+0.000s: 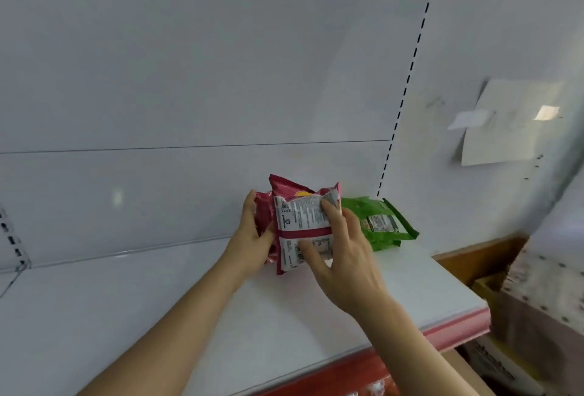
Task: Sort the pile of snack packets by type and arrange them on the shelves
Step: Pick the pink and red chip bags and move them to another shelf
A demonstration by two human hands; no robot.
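A small bunch of red snack packets (pixel 300 222) stands upright on the white shelf (pixel 158 301), printed backs facing me. My left hand (pixel 252 237) grips the bunch from its left side, thumb up along the edge. My right hand (pixel 341 256) holds the front packet from the right, thumb across its lower label and fingertips at its top right corner. Just right of the red bunch lies a low stack of green snack packets (pixel 379 225), flat on the shelf near the back panel.
The shelf's red front edge strip (pixel 455 329) runs along the right. A slotted upright (pixel 404 92) climbs the white back panel. A paper sheet (pixel 505 124) hangs on the wall to the right. A wooden box (pixel 474 256) and perforated panels sit beyond the shelf's right end.
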